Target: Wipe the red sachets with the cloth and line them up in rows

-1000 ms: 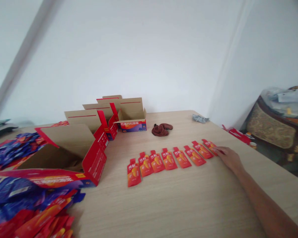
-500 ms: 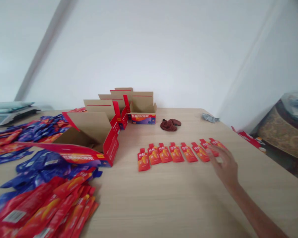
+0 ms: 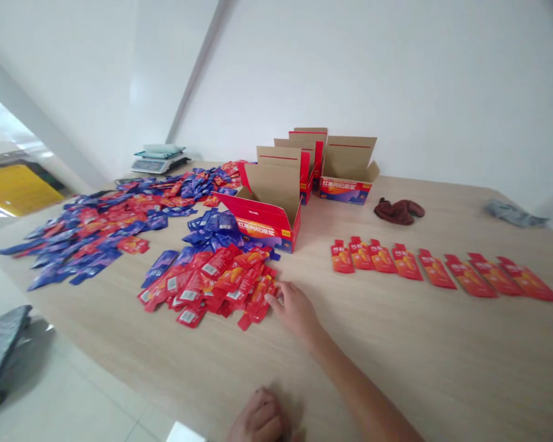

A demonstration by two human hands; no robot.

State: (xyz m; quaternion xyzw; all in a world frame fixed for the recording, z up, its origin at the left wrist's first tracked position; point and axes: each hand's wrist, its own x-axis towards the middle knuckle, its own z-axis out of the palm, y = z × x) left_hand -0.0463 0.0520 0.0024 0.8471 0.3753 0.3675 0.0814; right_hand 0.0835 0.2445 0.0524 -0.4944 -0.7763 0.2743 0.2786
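Observation:
My right hand (image 3: 297,310) reaches to the right edge of a heap of red pouches (image 3: 212,282). Its thumb and forefinger are a little apart, with the fingertips at the outermost pouches; no pouch is lifted. Low in the view, my left hand (image 3: 260,417) is curled into a fist at the table's near edge, and nothing shows in it. To the right, several red pouches (image 3: 405,262) lie in a spaced row, spouts pointing away from me. Blue pouches (image 3: 216,226) are piled behind the red heap, against an open red carton (image 3: 267,227).
Behind stand more open cartons (image 3: 345,190). A brown cloth (image 3: 399,212) and a grey cloth (image 3: 513,213) lie at the back right. Mixed pouches (image 3: 105,221) spread over the left of the table, with a scale (image 3: 156,162) beyond. A cart (image 3: 2,344) is on the floor.
My right hand has gone from the right end of the pouch row to the red heap. The view has turned left, and my left hand now shows at the bottom.

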